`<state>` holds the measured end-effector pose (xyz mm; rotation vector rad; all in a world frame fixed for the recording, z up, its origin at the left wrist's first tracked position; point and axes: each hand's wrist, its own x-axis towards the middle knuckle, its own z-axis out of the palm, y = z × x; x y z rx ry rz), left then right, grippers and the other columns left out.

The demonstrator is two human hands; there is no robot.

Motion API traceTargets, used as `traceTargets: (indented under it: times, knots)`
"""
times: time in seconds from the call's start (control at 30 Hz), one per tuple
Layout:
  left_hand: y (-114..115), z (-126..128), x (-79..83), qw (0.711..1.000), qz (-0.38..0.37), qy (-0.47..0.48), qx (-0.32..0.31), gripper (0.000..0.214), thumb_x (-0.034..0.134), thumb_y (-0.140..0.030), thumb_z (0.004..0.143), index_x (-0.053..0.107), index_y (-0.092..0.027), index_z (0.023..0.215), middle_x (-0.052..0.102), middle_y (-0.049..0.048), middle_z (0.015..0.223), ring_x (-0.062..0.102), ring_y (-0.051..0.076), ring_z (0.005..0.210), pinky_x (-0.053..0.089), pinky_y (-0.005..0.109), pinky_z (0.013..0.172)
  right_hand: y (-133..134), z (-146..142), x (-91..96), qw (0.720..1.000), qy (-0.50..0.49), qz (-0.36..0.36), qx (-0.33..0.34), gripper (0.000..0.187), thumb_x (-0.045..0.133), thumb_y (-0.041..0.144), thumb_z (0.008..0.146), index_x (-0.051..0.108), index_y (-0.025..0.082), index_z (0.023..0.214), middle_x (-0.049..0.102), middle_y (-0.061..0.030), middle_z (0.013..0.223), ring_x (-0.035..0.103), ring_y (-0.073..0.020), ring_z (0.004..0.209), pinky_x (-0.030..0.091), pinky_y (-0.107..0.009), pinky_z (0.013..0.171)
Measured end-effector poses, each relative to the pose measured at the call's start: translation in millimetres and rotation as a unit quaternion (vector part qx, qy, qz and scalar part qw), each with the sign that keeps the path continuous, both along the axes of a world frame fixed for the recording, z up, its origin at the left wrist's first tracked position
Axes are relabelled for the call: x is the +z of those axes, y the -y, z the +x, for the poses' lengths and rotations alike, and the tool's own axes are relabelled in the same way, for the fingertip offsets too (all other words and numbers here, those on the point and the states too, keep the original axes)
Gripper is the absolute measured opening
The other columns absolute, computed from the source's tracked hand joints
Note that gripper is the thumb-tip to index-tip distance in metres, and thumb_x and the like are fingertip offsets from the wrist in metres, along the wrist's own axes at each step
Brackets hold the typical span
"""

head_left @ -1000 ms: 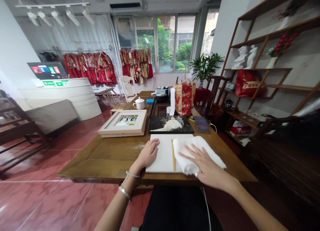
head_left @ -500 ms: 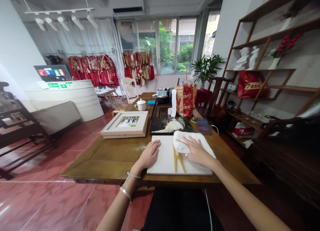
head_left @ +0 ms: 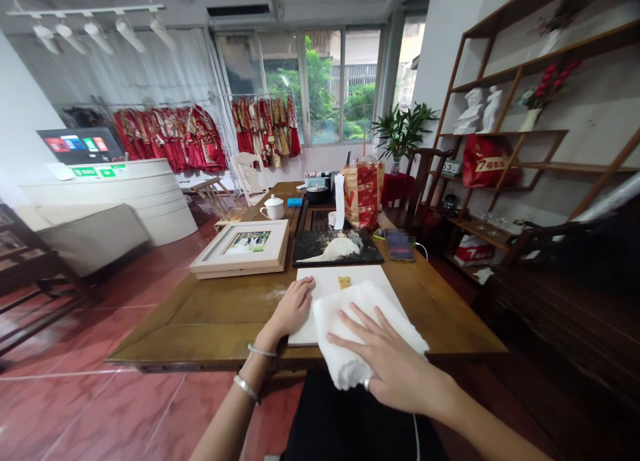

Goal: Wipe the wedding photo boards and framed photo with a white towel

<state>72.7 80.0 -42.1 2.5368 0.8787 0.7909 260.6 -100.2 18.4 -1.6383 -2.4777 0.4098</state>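
A white board [head_left: 327,284] lies flat on the near edge of the wooden table [head_left: 225,311]. My left hand [head_left: 293,308] rests on the board's left edge, fingers curled down onto it. My right hand [head_left: 387,358] lies flat with spread fingers on a white cloth [head_left: 350,314], pressing it onto the near half of the board. The cloth hangs a little over the table's front edge. A small yellowish piece [head_left: 343,282] shows on the board just beyond the cloth.
Behind the board lie a dark glossy photo panel [head_left: 336,246], a pale framed photo [head_left: 243,246] and a phone [head_left: 399,244]. Further back stand a red paper bag [head_left: 363,194], a teapot [head_left: 274,208] and a tea tray. Wooden shelves [head_left: 525,141] line the right wall.
My right hand has slid the cloth from the board's far right toward me and leftward, covering most of the yellow strips. The left hand has stayed on the board's edge.
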Motion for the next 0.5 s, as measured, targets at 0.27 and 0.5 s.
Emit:
traceTargets:
  times: [0.27,0.5]
  knots:
    - [1,-1,1.8,1.000,0.004,-0.007,0.004,0.034,0.038,-0.020,0.088,0.055,-0.015,0.117,0.052,0.0128,0.129,0.042,0.024,0.124,0.035,0.046,0.105,-46,50,-10.3,0.982,0.026,-0.010,-0.189,0.073,0.040,0.014,0.072,0.026,0.028,0.142,0.017,-0.0032,0.151,0.003,-0.0308,0.138,0.006,-0.059,0.106]
    - [0,0,-0.4,1.000,0.010,0.001,0.005,0.033,0.039,-0.022,0.089,0.056,-0.017,0.116,0.053,0.0118,0.128,0.044,0.023,0.123,0.035,0.045,0.105,-120,22,-6.0,0.981,0.026,0.011,-0.192,0.061,0.041,0.024,0.081,0.031,0.028,0.140,0.019,-0.0087,0.151,0.006,-0.0366,0.137,0.004,-0.064,0.102]
